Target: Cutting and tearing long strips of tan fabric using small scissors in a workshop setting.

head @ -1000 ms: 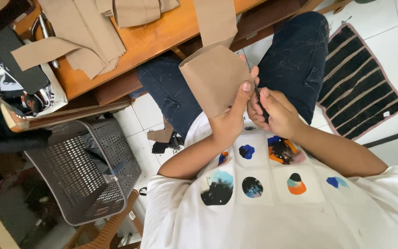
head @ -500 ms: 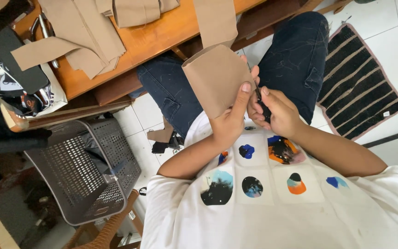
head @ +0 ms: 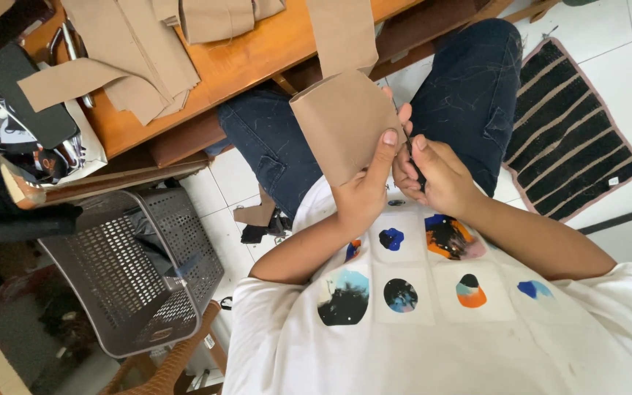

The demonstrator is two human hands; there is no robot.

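Note:
I hold a folded piece of tan fabric [head: 338, 117] above my lap. My left hand [head: 363, 194] grips its lower right corner, with the thumb pressed on the front face. Touching that hand, my right hand [head: 440, 179] is closed around a small dark tool [head: 415, 164] whose tip meets the fabric's right edge. A long tan strip [head: 341, 33] runs from the piece up onto the wooden table [head: 257, 51]. My legs in dark jeans [head: 469, 95] lie below the fabric.
More tan fabric pieces [head: 133, 58] lie piled on the table. A grey perforated basket [head: 133, 271] stands on the tiled floor at the left, with fabric scraps [head: 257, 219] beside it. A black and tan striped mat [head: 572, 139] lies at the right.
The tan piece has tilted slightly and my left thumb has shifted a little on it. Both hands stay in the same place.

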